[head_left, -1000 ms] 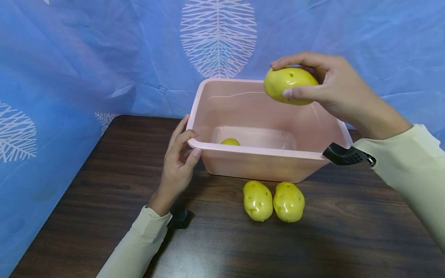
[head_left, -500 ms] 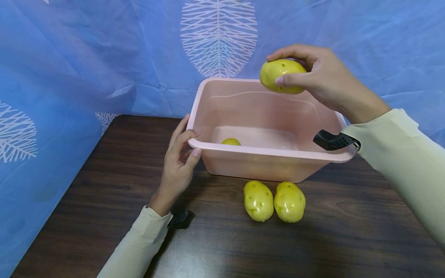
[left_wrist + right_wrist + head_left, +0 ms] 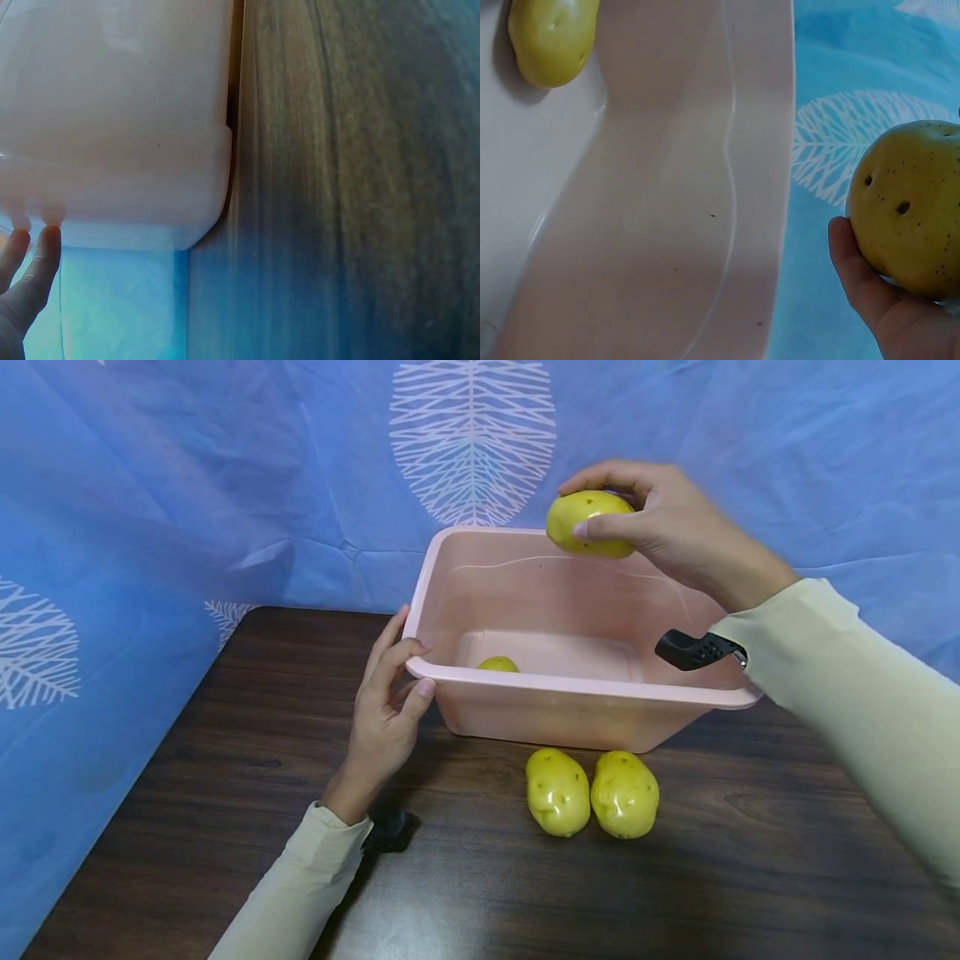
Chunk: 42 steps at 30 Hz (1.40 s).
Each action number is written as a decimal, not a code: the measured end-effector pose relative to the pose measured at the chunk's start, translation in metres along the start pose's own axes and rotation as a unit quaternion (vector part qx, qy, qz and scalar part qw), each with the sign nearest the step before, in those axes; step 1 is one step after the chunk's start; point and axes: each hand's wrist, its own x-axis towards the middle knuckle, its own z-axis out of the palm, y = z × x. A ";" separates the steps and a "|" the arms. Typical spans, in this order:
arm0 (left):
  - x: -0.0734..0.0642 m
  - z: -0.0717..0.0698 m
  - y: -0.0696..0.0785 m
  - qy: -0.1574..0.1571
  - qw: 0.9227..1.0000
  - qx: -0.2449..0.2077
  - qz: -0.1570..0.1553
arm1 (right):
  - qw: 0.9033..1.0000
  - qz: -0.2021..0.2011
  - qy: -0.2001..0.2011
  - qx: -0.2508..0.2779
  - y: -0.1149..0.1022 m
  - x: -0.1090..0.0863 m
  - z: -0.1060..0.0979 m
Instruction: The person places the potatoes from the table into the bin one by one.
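Observation:
In the head view my right hand (image 3: 675,531) grips a yellow potato (image 3: 588,518) between thumb and fingers, above the back rim of a pink plastic tub (image 3: 570,685). Dark eyes and specks show on this potato (image 3: 907,210) in the right wrist view. My left hand (image 3: 382,718) holds the tub's front left corner, thumb below the rim and a fingertip over it. Inside the tub lies another potato (image 3: 498,665), mostly hidden by the front wall in the head view. Two more potatoes, one on the left (image 3: 558,792) and one on the right (image 3: 625,795), lie side by side before the tub.
The tub stands on a dark wood-grain table (image 3: 247,760), near its back edge. A blue cloth (image 3: 322,468) with white leaf prints hangs behind and to the left. Each wrist wears a black device, such as the right one (image 3: 693,649).
My right hand has moved left with the potato, and lies slightly higher in the head view than a second ago. The left hand, tub and other potatoes have stayed put.

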 end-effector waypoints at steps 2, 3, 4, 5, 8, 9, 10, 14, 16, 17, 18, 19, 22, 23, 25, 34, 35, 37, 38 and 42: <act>0.000 0.000 0.000 0.001 1.000 0.000 -0.002 | 1.000 0.006 -0.007 0.002 0.001 0.003 0.003; 0.000 0.000 0.000 0.001 1.000 0.001 -0.002 | 1.000 0.008 -0.011 0.001 0.002 0.005 0.004; 0.000 0.000 0.000 0.001 1.000 0.001 -0.002 | 1.000 0.011 -0.016 0.004 0.003 0.006 0.005; 0.000 0.000 0.000 0.001 1.000 0.000 -0.002 | 1.000 0.013 -0.021 0.004 0.004 0.007 0.006; 0.000 0.000 -0.001 0.000 1.000 0.001 -0.001 | 0.999 0.020 -0.037 0.015 0.007 0.009 0.007; 0.001 0.001 -0.001 0.000 1.000 0.001 0.000 | 0.999 0.025 -0.042 0.019 0.008 0.010 0.008; 0.001 0.001 -0.001 0.000 1.000 0.000 0.000 | 0.998 0.029 -0.047 0.023 0.010 0.011 0.008; 0.001 0.001 -0.001 0.001 1.000 0.001 -0.001 | 0.997 0.044 -0.061 0.019 0.015 0.014 0.008; 0.000 0.001 0.000 0.001 1.000 0.005 -0.002 | 0.997 0.048 -0.065 0.017 0.017 0.016 0.009; 0.000 0.001 0.000 0.001 1.000 0.007 -0.003 | 0.996 0.051 -0.066 0.015 0.018 0.016 0.010; 0.000 0.001 0.000 0.001 1.000 0.008 -0.004 | 0.996 0.054 -0.067 0.011 0.019 0.016 0.011; 0.000 0.001 0.000 0.001 1.000 0.010 -0.006 | 0.996 0.058 -0.068 0.008 0.020 0.017 0.011; -0.001 0.001 0.000 0.001 1.000 0.013 -0.008 | 0.995 0.063 -0.072 -0.015 0.024 0.018 0.010; -0.001 0.001 0.000 0.002 1.000 0.013 -0.008 | 0.995 0.065 -0.075 -0.021 0.025 0.019 0.010; -0.001 0.001 0.000 0.002 1.000 0.014 -0.008 | 0.994 0.068 -0.080 -0.036 0.028 0.019 0.009; 0.000 0.001 0.000 0.001 1.000 0.010 -0.002 | 0.992 0.075 -0.097 -0.040 0.032 0.016 0.011; 0.000 0.001 0.000 0.001 1.000 0.011 -0.002 | 0.992 0.076 -0.099 -0.035 0.032 0.016 0.012; -0.001 0.001 0.000 0.001 1.000 0.013 -0.002 | 0.991 0.080 -0.105 -0.023 0.032 0.016 0.013; -0.001 0.001 0.000 0.002 1.000 0.014 -0.002 | 0.991 0.083 -0.109 -0.016 0.032 0.017 0.013; -0.001 0.002 -0.002 0.003 1.000 0.006 0.003 | 0.988 0.094 -0.119 0.016 0.034 0.017 0.013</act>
